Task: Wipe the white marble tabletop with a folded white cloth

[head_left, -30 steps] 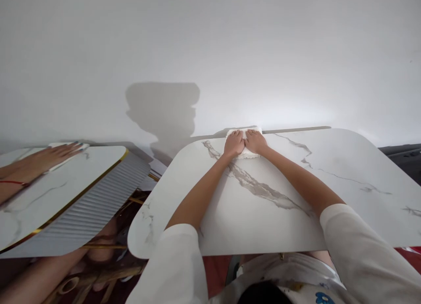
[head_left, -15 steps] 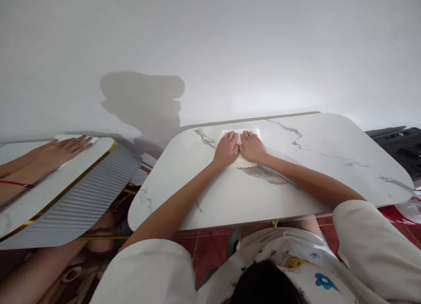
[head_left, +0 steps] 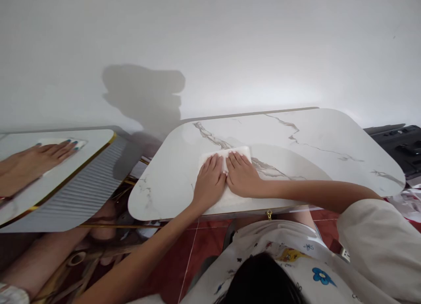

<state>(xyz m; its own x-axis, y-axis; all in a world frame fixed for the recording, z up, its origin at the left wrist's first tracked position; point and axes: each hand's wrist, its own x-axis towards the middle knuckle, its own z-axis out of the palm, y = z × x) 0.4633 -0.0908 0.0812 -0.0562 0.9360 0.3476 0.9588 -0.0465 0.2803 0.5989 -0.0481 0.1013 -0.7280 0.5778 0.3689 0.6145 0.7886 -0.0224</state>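
Observation:
A white cloth [head_left: 233, 200] lies spread on a white table [head_left: 167, 181] with grey and brown marbled veins. My left hand [head_left: 210, 181] presses flat on the cloth's left part, its fingers stretched forward. Beside it, my right hand [head_left: 241, 174] also rests flat on the cloth, angled in from the right. The two thumbs meet or nearly meet in the middle. Neither hand is wrapped round the cloth; part of it is hidden under the palms.
A plain wall [head_left: 263, 50] rises behind the table. To the left, another person's hand [head_left: 55, 157] rests on a white cloth on a second table [head_left: 95, 139] with a gold-trimmed edge. A black object [head_left: 394, 146] stands at the right. The floor [head_left: 171, 260] is red tile.
Both hands and the cloth have slid toward me and slightly left, from near the table's back to its front half. The other person's hand has shifted left.

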